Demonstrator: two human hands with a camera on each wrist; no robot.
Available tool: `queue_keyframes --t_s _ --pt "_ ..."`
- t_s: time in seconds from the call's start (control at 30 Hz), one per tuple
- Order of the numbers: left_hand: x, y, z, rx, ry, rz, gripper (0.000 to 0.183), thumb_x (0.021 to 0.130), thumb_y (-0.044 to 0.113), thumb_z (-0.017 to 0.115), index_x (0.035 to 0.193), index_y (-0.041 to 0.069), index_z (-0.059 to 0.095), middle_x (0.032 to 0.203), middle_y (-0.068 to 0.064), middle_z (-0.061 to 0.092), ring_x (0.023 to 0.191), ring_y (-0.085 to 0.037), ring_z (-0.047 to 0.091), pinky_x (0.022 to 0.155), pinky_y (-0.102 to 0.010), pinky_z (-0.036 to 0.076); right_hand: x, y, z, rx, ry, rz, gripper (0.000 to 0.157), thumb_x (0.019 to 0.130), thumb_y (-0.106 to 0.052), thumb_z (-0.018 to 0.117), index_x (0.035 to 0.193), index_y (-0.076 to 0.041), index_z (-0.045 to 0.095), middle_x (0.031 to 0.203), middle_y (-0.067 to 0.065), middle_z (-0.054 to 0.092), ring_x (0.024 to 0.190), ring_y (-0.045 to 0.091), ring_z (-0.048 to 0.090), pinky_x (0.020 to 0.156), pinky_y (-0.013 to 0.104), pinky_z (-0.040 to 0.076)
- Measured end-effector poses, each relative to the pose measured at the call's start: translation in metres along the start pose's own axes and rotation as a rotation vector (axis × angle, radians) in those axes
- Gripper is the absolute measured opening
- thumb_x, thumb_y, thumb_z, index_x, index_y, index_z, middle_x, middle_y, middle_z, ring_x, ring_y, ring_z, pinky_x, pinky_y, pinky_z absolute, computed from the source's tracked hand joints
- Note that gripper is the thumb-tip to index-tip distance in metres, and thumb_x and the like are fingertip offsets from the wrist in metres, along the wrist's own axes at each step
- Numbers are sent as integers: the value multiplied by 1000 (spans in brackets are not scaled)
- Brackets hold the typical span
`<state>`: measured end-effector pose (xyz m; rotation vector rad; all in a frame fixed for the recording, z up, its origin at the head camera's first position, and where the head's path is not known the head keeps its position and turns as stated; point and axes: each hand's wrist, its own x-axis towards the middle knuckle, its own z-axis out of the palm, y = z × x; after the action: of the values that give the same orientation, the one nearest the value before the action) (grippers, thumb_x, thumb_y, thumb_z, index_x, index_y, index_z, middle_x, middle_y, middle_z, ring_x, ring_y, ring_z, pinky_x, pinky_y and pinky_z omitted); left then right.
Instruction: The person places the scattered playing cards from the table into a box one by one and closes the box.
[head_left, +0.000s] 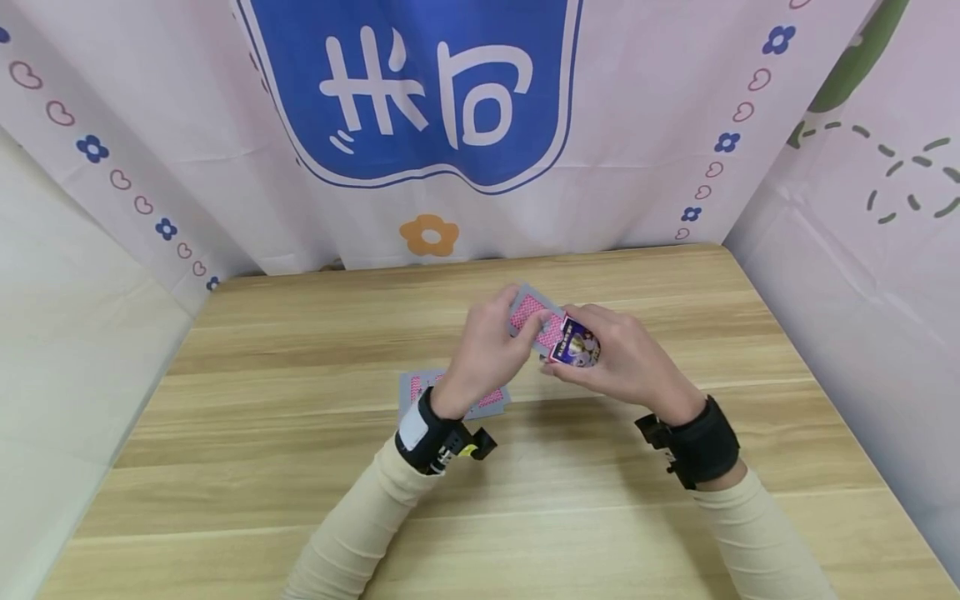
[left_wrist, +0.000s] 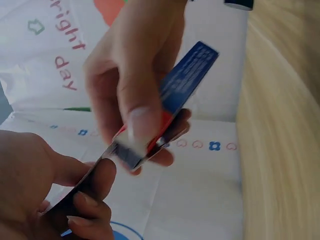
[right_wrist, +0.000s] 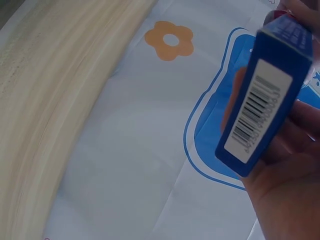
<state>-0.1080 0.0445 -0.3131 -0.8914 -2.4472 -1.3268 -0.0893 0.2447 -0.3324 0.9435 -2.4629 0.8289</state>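
My left hand [head_left: 483, 354] pinches a few playing cards [head_left: 527, 312] with pink patterned backs and grey borders. Gripped in my right hand [head_left: 633, 358] is a dark blue card box [head_left: 576, 343], tilted above the table. The cards' near end meets the box's open end; how far they reach inside cannot be told. In the left wrist view the right thumb lies along the box [left_wrist: 187, 80], and the left fingers hold the thin dark edge of the cards [left_wrist: 70, 200]. A white barcode label shows on the box [right_wrist: 257, 112] in the right wrist view.
More pink-backed cards [head_left: 491, 402] lie loosely spread on the wooden table [head_left: 300, 350], partly hidden under my left wrist. Behind the table's far edge hangs a printed white cloth [head_left: 360, 225], with a blue emblem [head_left: 450, 162]. Cloth also hangs at both sides.
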Motion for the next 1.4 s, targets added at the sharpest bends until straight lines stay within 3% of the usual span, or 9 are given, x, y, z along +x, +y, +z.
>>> queue_keyframes --t_s 0.17,0.37,0.43,0.57,0.87,1.1,1.4 --pt "-3 2 7 -27 -37 -29 19 97 24 54 100 6 50 60 0 47 40 -8 40 35 -22 32 1 1 -2 -7 31 -18 66 69 -44 79 115 -1 60 98 10 66 74 11 57 53 29 53" --pt "-2 0 -2 -81 95 -42 19 100 23 49 99 7 57 71 0 55 55 -12 47 45 -27 39 1 3 -8 -15 47 8 68 68 -45 80 118 -4 60 99 8 66 71 8 55 50 27 51" --pt "-1 0 -5 -98 105 -31 15 99 20 50 94 8 58 71 -1 55 58 -14 48 47 -28 40 1 4 -10 -18 49 11 68 67 -44 81 118 -4 60 99 8 66 71 9 55 50 27 52" --pt "0 2 -3 -116 51 -25 12 98 17 52 89 11 57 74 0 57 65 -13 51 54 -28 45 0 3 -10 -18 38 8 66 67 -44 81 117 -5 61 99 7 66 72 9 56 51 27 52" --pt "-1 4 7 -151 -80 -109 15 97 24 54 88 14 59 78 1 59 71 -12 53 59 -31 46 -4 3 -9 1 49 -5 66 66 -43 82 115 -3 62 99 9 66 74 10 57 53 29 53" --pt "3 -5 -1 -296 -178 -258 24 96 38 53 92 17 63 88 -4 62 79 -18 54 64 -34 43 -3 2 -11 -2 63 0 68 65 -40 82 116 -1 61 100 11 67 75 11 57 53 30 53" --pt "2 -9 5 -309 -232 -298 33 94 46 52 90 15 61 88 -2 61 80 -18 54 66 -34 43 -2 0 -12 8 73 -1 69 65 -40 83 116 1 61 103 13 67 79 12 58 57 32 55"
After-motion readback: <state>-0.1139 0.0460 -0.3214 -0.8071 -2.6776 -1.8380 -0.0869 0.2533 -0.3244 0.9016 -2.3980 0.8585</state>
